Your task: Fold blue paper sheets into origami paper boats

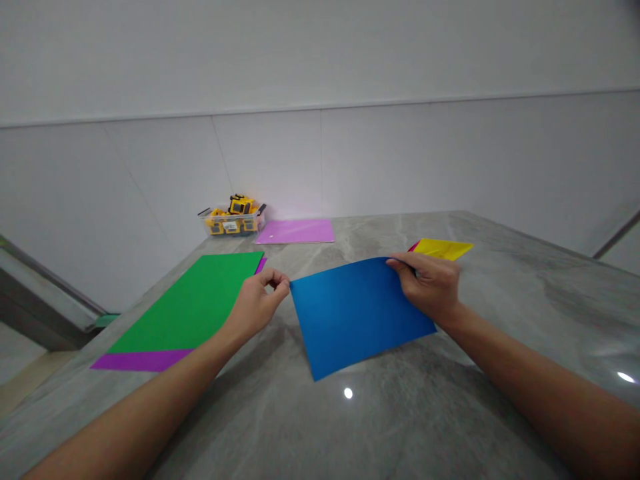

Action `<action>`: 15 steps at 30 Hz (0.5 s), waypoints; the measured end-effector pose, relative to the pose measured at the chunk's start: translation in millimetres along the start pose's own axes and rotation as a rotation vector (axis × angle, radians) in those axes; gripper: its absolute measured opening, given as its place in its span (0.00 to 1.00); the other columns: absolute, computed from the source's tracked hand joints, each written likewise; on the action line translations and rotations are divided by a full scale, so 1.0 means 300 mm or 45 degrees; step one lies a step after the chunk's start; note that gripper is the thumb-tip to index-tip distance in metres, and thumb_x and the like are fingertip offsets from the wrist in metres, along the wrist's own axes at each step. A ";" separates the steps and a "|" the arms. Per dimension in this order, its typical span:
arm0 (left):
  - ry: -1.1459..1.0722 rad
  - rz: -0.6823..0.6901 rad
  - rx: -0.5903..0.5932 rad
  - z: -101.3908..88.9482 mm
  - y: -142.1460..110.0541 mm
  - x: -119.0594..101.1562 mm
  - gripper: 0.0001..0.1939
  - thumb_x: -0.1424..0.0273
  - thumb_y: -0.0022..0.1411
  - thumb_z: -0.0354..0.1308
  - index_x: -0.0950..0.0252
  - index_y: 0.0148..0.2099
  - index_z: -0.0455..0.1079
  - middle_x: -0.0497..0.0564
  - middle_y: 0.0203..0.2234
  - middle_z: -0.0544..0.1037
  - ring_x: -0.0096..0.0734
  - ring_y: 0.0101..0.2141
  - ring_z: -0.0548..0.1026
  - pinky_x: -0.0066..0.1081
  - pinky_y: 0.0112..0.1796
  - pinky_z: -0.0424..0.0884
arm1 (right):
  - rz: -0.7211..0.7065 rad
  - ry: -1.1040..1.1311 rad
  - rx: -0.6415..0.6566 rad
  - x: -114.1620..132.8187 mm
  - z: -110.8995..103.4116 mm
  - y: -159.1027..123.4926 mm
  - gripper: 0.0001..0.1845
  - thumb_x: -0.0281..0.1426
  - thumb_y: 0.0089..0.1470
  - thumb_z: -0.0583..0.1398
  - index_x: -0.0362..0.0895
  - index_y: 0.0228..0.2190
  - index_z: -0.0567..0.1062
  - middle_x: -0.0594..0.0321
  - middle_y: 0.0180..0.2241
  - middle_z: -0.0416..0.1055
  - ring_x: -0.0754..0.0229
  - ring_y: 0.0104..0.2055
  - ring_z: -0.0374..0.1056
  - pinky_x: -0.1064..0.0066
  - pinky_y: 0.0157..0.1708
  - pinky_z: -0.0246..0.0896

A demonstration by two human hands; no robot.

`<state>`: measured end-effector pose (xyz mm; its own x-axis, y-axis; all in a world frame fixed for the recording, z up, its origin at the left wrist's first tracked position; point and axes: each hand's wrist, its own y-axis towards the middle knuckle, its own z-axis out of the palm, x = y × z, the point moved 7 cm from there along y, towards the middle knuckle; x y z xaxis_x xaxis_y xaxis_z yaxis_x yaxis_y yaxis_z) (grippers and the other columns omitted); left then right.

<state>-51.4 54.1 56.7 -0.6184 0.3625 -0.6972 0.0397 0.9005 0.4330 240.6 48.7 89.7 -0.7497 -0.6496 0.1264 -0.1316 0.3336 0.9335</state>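
Note:
A sheet of blue paper (363,317) is held up over the grey table, its lower edge hanging toward me. My left hand (260,300) is closed in a pinch at the sheet's upper left corner. My right hand (430,281) grips the upper right part between thumb and fingers. To the left lies a large green sheet (187,303), with a purple sheet (143,361) showing from under its near and far right edges. Partly behind my right hand is a yellow piece of paper (444,249), with a bit of red at its left.
The grey marble-patterned table (380,427) reaches back to a white wall (400,157). At the far left a clear plastic box (231,225) holds yellow toy vehicles (241,204). Beside it lies a stack of pink-violet paper (297,231).

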 end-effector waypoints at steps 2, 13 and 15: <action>-0.060 -0.032 -0.022 -0.001 0.004 0.017 0.09 0.65 0.55 0.54 0.64 0.28 0.69 0.47 0.23 0.74 0.30 0.27 0.71 0.28 0.32 0.65 | -0.017 0.008 -0.014 0.009 -0.001 0.001 0.11 0.34 0.56 0.59 0.47 0.26 0.81 0.61 0.23 0.79 0.57 0.22 0.73 0.69 0.23 0.67; -0.725 -0.297 -0.048 0.029 0.009 0.063 0.11 0.62 0.56 0.56 0.66 0.30 0.69 0.49 0.26 0.74 0.25 0.23 0.69 0.27 0.25 0.65 | 0.314 0.098 0.037 -0.062 0.023 -0.018 0.13 0.36 0.54 0.59 0.44 0.26 0.81 0.61 0.20 0.76 0.59 0.19 0.69 0.69 0.21 0.61; -0.703 -0.269 0.121 0.069 -0.002 0.044 0.14 0.58 0.55 0.59 0.66 0.35 0.71 0.49 0.27 0.76 0.28 0.25 0.71 0.28 0.26 0.66 | 0.402 0.186 0.140 -0.078 0.054 -0.032 0.14 0.37 0.54 0.59 0.42 0.26 0.80 0.62 0.19 0.74 0.60 0.18 0.66 0.70 0.19 0.58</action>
<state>-43.3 63.4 35.6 -0.1219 0.2215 -0.9675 0.0465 0.9750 0.2173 249.0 71.9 72.4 -0.6649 -0.5911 0.4565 0.0164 0.5995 0.8002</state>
